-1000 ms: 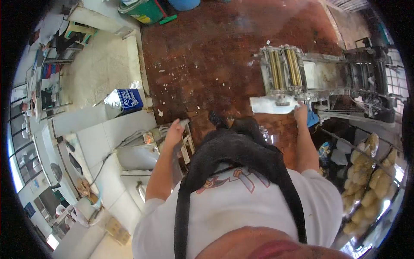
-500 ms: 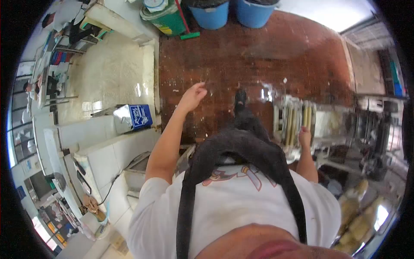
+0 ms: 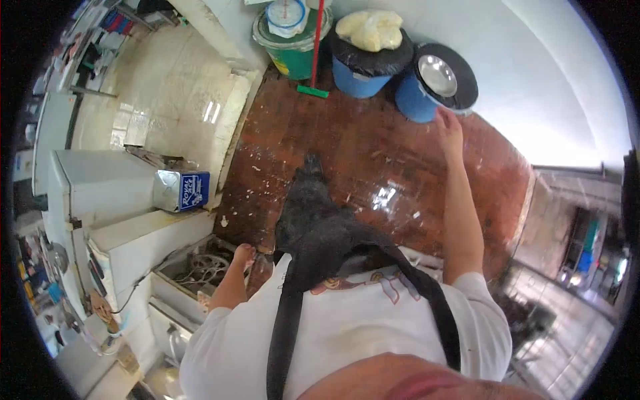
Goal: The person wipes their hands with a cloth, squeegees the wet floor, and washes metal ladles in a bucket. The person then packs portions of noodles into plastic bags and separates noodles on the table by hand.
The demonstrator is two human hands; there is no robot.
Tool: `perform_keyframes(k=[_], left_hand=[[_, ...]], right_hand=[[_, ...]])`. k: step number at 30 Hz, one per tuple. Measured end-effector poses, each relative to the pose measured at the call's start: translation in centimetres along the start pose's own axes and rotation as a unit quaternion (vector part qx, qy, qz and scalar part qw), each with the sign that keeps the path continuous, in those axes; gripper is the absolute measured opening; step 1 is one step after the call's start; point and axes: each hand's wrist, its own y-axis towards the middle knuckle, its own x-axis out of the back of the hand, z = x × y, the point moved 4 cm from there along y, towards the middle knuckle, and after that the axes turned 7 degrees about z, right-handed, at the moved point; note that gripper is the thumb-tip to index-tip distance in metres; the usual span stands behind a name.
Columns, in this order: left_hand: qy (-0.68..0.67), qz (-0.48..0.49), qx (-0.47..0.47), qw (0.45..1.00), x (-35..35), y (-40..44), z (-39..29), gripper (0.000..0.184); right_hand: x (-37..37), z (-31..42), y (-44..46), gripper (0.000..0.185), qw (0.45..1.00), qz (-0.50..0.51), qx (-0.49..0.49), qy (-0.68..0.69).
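I see the empty right hand [image 3: 449, 128] near a black-topped blue drum [image 3: 415, 103] bearing a round metal bowl [image 3: 438, 75]; left hand's [image 3: 244, 255] grip unclear.

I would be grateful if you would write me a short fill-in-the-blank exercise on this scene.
1. The pale lump rests on the black cover of a ____ bin.
2. The shiny bowl sits on the lidded bin nearest to the person's ____ hand.
3. The floor tool with a green head has a ____ handle.
4. The tin with a blue panel reads "Royal ____".

Missing words: blue; right; red; Ace.
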Motion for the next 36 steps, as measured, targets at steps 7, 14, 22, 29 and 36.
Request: perform_keyframes(k=[7, 14, 22, 29, 36], left_hand=[[0.084, 0.004, -0.133, 0.988, -8.9, 2.8, -21.6, 0.042], [0.288, -0.010, -0.484, 0.826, -19.8, -2.1, -60.1, 0.055], [0.166, 0.044, -0.696, 0.697, -32.7, -20.6, -85.4, 0.067], [-0.047, -0.126, -0.670, 0.730, -39.5, -19.5, -89.3, 0.090], [-0.146, -0.200, -0.603, 0.758, -38.9, -14.8, -89.2, 0.026]], right_hand=[[-7.7, 17.0, 22.8, 0.042, 0.992, 0.046, 0.119, 0.012], [-12.8, 21.7, 43.3, 0.057, 0.978, 0.039, 0.192, 0.075], [-16.1, 30.7, 64.5, 0.074, 0.958, -0.038, 0.154, 0.238], [-24.6, 33.9, 70.8, 0.023, 0.788, 0.428, 0.287, 0.336], [-27.1, 40.4, 62.5, 0.029, 0.592, 0.600, 0.299, 0.447]])
